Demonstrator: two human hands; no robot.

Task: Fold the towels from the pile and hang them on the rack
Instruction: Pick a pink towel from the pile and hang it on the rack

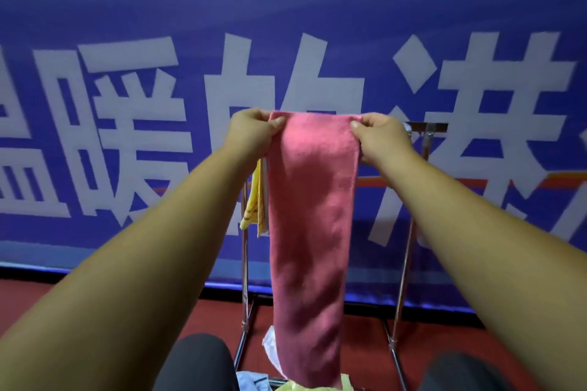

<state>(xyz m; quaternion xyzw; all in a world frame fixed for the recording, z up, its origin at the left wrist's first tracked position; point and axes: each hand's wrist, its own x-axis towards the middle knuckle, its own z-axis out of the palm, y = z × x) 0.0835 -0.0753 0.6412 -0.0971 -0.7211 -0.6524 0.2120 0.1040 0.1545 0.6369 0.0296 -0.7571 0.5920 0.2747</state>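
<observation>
A long pink towel hangs straight down in front of me, folded into a narrow strip. My left hand pinches its top left corner and my right hand pinches its top right corner, both at the height of the rack's top bar. The metal rack stands just behind the towel, mostly hidden by it. A yellow towel hangs on the rack at the left, half covered by my left wrist and the pink towel. The pile of light blue, white and pale green cloth lies at the rack's foot.
A large blue banner with white characters fills the wall behind the rack. The floor is dark red. The rack's legs run down to a low frame. My knees in dark trousers show at the bottom.
</observation>
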